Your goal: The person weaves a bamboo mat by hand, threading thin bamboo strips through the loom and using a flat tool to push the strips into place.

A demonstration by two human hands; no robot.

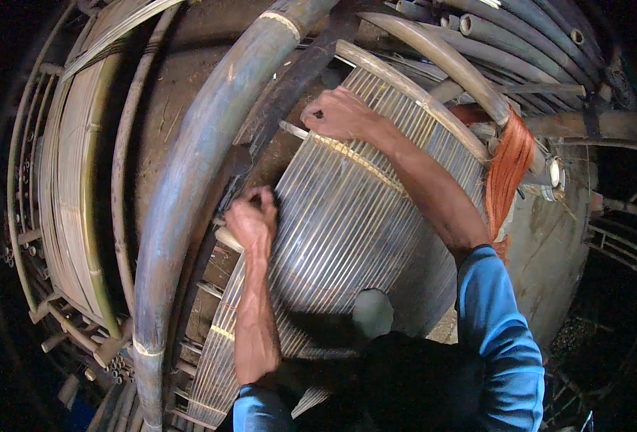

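A panel of thin, pale bamboo strips [333, 237] lies slanting before me, its strips side by side with narrow gaps. A pale woven band [358, 160] crosses the strips close to my right wrist. My right hand [341, 114] is closed, thumb and fingers curled together at the panel's far left edge. Nearer to me, my left hand [252, 219] is also closed at the left edge, just above the end of a light rod [228, 238]. Its fingers are slightly blurred. Whatever either hand holds is too thin or hidden to make out.
A thick bamboo pole [207, 140] runs along the panel's left side. An orange bundle of strands [510, 162] hangs at the right from a pole. Large bamboo poles [520, 57] are stacked at the far right. Another slatted bamboo panel [70, 194] stands at the left.
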